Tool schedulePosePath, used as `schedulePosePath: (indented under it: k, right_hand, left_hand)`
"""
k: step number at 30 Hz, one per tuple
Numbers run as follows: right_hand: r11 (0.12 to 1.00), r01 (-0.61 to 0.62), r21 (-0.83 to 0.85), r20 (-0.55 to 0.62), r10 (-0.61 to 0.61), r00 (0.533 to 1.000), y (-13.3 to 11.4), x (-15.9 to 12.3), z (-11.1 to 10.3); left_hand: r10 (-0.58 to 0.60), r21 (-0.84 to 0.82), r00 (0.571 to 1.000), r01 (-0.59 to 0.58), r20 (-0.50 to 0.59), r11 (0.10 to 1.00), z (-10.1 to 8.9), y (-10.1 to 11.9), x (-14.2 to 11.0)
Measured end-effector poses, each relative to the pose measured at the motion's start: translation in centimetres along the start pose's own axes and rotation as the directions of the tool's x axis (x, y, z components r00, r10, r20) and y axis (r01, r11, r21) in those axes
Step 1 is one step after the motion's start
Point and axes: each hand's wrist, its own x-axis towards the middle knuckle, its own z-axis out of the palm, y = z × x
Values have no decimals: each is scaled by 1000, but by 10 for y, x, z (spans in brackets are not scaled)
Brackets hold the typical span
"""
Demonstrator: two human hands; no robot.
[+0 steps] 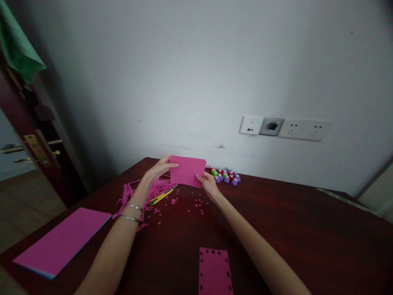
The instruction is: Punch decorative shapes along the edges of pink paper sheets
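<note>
Two or more layered pink paper sheets are held up above the far part of the dark table. My left hand grips their left edge, thumb in front. At the lower right corner, my right hand pinches them between thumb and fingers. Below the sheets lies a yellow utility knife, beside a heap of punched pink paper scraps. Tiny pink cut-outs are scattered on the tabletop. Nearer to me is a pink paper piece with holes punched along its edges.
A stack of pink paper with a blue edge lies at the left of the table. Several small red, green and purple punches or figures with eyes stand by the wall. Sockets are on the wall; a door is at left.
</note>
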Motion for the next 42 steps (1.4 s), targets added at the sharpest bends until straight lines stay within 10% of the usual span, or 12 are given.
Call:
schedulePosePath:
  k: [9, 20, 24, 27, 30, 35, 42]
  right_hand:
    - [993, 28, -114, -10, -29, 1000, 19, 4, 8]
    - [975, 90, -204, -185, -129, 974, -1, 7, -10]
    - [979, 46, -199, -293, -104, 950, -23, 1, -57]
    - [982, 10, -189, -374, -81, 924, -36, -14, -99]
    - [987, -28, -157, -421, -41, 906, -45, -35, -134]
    - [990, -121, -79, -439, 74, 895, -50, -73, -164]
    - [969, -243, -43, -433, 201, 879, -50, -111, -176]
  left_hand:
    - [-89, -37, 993, 87, -73, 996, 0, -55, -11]
    - [43, 139, 990, -24, -134, 990, 31, -37, 7]
    - [443, 537, 801, -186, -402, 823, 83, -35, -1]
    - [464, 687, 867, -450, 182, 571, 129, -44, -27]
    - [200, 606, 744, -645, 638, 465, 160, -56, -51]
    - [-61, 626, 690, -611, 721, 484, 164, -73, -47]
    - [-182, 825, 848, -397, 497, 403, 131, -94, 0]
